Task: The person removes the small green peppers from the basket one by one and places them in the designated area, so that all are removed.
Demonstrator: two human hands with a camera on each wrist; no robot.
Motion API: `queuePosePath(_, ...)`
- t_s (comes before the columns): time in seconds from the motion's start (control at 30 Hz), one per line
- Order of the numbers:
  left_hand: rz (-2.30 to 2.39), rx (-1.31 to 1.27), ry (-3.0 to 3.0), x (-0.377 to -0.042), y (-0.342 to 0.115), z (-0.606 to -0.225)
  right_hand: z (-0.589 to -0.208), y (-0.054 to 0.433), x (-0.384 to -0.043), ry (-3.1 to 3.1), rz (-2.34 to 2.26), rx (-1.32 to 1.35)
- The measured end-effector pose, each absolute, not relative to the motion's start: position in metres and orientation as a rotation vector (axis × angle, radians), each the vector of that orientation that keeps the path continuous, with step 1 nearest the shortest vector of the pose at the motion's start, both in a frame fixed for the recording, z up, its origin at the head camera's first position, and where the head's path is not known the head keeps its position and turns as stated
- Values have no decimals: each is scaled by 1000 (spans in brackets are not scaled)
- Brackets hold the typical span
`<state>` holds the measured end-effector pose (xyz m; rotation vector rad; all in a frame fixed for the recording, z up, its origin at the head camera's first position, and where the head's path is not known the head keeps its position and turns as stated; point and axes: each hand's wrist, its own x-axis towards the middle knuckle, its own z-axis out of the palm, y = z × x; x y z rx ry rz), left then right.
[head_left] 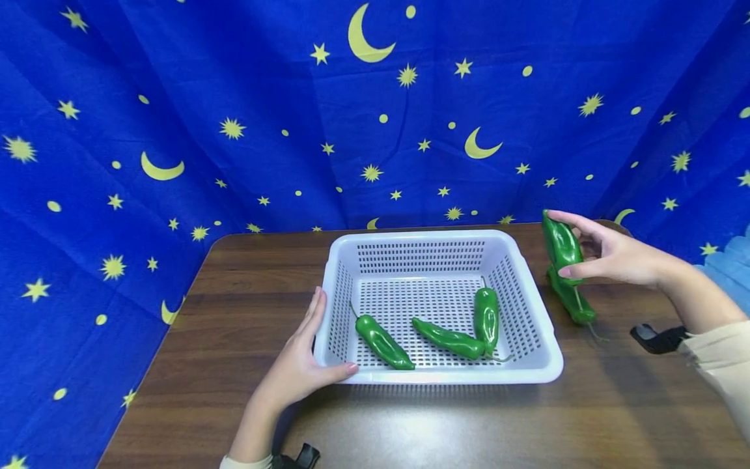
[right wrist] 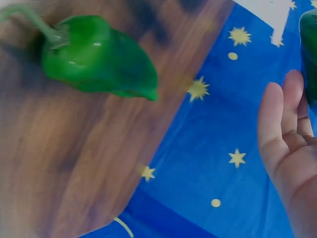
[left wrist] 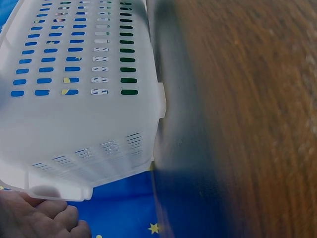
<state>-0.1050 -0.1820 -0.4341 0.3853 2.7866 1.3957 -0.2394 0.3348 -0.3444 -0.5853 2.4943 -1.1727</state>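
A white perforated plastic basket [head_left: 445, 376] sits on the table, with three green chili peppers inside: one on the left [head_left: 383, 342], one in the middle [head_left: 448, 339] and one on the right [head_left: 486, 319]. My left hand [head_left: 300, 365] grips its near left corner, thumb on the front rim. Fingers [left wrist: 54, 218] show curled beside the basket's rim in the left wrist view. To the right of the basket, my right hand [head_left: 624, 256] pinches another green chili pepper [head_left: 564, 246] between thumb and fingers. Just below that lies one more pepper [head_left: 579, 307] on the table, its stem toward me.
The brown wooden table [head_left: 246, 273] ends at the back against a blue cloth [head_left: 263, 78] with yellow moons and stars. Each wrist wears a black strap. Light blue fabric [head_left: 732, 270] shows at the far right.
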Motion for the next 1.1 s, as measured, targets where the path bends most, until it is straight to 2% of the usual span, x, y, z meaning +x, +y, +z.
queuePosePath(0.4,1412,364,2771,-105,-182,-436,-375,341,-232,2493,-1141,-533)
queuePosePath(0.7,1403,351,2768,-105,-181,-434,-408,344,-217,2449,-1139,-593)
queuePosePath(1.1,1404,345,2763,-105,-181,-434,-417,344,-206,2408,-946,-509)
